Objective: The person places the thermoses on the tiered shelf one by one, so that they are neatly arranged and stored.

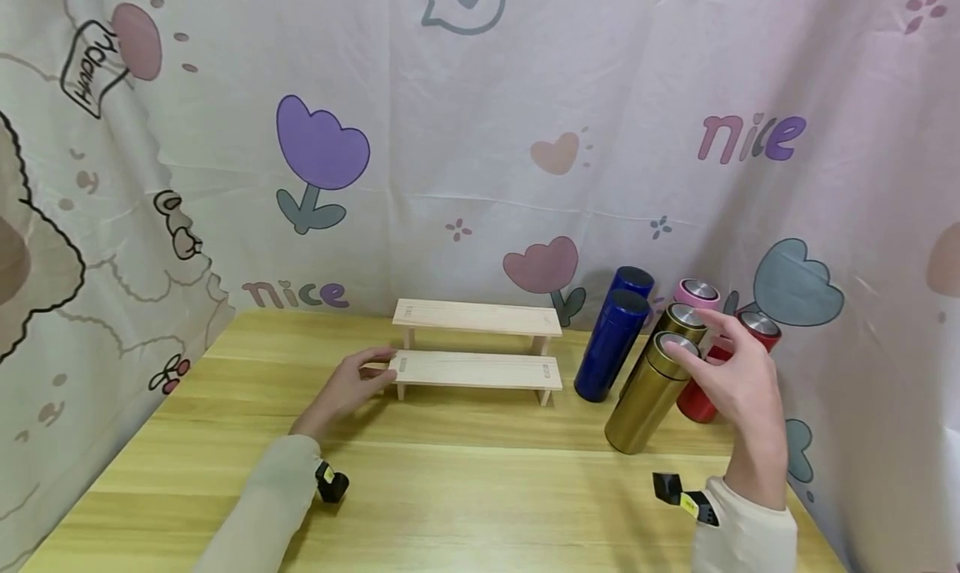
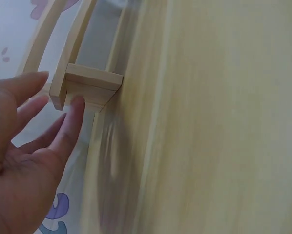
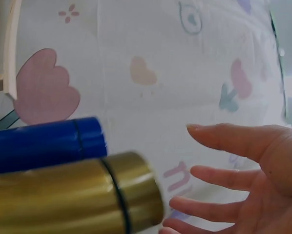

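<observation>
My left hand (image 1: 348,387) is at the left end of a pale wooden two-step stand (image 1: 480,369). In the left wrist view its fingertips (image 2: 77,102) sit right by the end of the lower board, thumb and fingers apart. My right hand (image 1: 738,381) hovers with spread thumb and fingers around the top of the front gold flask (image 1: 647,402). The right wrist view shows the palm beyond that flask's cap (image 3: 136,190), fingers not wrapped around it. A second gold flask (image 1: 686,316) stands just behind, and two blue flasks (image 1: 611,348) stand to the left.
Behind my right hand are a pink flask (image 1: 696,291) and red flasks (image 1: 697,402), partly hidden by hand and gold flasks. The wooden table (image 1: 465,490) ends at a printed cloth (image 1: 465,139) hanging at the back and sides. A small camera is strapped on each wrist.
</observation>
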`<action>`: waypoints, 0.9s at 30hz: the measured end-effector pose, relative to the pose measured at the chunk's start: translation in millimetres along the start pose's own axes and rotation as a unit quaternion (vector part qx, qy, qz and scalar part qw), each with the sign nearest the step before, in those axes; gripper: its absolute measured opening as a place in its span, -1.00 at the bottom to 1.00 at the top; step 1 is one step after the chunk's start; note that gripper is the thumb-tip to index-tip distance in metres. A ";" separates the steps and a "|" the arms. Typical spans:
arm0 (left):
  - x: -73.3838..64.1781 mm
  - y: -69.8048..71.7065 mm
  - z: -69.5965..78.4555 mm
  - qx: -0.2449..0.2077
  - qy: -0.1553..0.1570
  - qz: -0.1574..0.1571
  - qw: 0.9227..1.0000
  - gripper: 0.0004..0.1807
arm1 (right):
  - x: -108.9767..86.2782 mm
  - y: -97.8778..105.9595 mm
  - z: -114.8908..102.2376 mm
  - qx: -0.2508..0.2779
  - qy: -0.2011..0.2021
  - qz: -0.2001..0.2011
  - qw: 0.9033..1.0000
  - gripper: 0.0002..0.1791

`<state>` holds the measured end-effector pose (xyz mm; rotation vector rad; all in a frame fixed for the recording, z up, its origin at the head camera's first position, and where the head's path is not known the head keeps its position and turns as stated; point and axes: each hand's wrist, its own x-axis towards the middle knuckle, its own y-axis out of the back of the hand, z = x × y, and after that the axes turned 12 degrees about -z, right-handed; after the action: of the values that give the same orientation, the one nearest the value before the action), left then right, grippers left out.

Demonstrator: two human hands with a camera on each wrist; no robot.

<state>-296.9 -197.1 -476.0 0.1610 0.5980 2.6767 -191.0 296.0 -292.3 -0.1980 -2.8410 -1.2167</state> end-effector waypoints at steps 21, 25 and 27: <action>8.6 5.3 -0.1 -0.033 -0.005 -0.004 0.999 -0.47 | 34.7 -7.6 73.1 0.068 0.027 -0.159 0.985 -0.10; 10.2 5.6 1.9 -0.046 -0.002 -0.010 0.999 -0.45 | 36.4 -10.8 76.0 0.050 0.033 -0.156 0.986 -0.14; 11.1 5.2 3.6 -0.054 0.004 -0.009 0.998 -0.44 | 36.9 -11.4 76.3 0.044 0.033 -0.154 0.987 -0.17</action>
<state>-308.2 -195.6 -470.2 0.1142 0.4537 2.6848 -228.4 347.0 -349.9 0.2907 -2.9353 -1.1126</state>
